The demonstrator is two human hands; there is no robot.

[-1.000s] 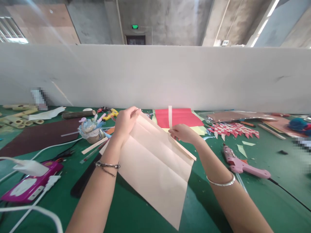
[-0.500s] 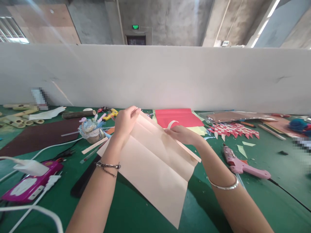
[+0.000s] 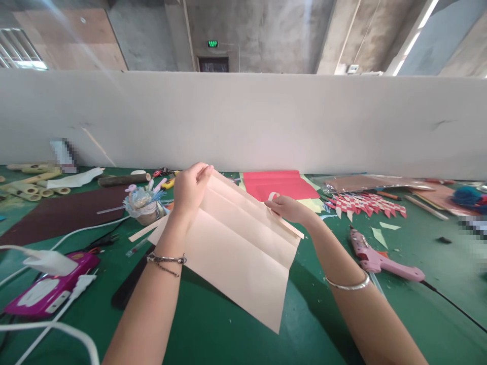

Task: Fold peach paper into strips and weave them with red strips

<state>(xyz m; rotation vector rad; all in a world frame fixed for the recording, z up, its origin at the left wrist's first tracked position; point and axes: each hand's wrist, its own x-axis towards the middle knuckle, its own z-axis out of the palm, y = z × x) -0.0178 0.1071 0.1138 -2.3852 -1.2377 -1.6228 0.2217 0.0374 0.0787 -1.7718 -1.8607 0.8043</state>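
Observation:
A large peach paper sheet [image 3: 236, 248] with several parallel creases is lifted above the green table [image 3: 213, 334]. My left hand [image 3: 189, 191] pinches its far top corner, fingers closed on the edge. My right hand [image 3: 288, 209] grips the sheet's right edge, where a thin peach strip [image 3: 291, 228] is peeling off; the strip's loose end curls over my fingers. Both wrists wear bracelets.
A red sheet [image 3: 279, 184] lies just behind the paper. A pink glue gun [image 3: 375, 258] with its cord sits to the right, woven red-and-white strips [image 3: 363, 203] beyond it. Left: a small cup of bits [image 3: 143, 205], a dark brown sheet [image 3: 63, 213], a magenta device [image 3: 45, 291], white cables.
The loose strip end, upright a second ago, has curled down over my right fingers. The sheet has shifted slightly left and up, and my left hand rose a little.

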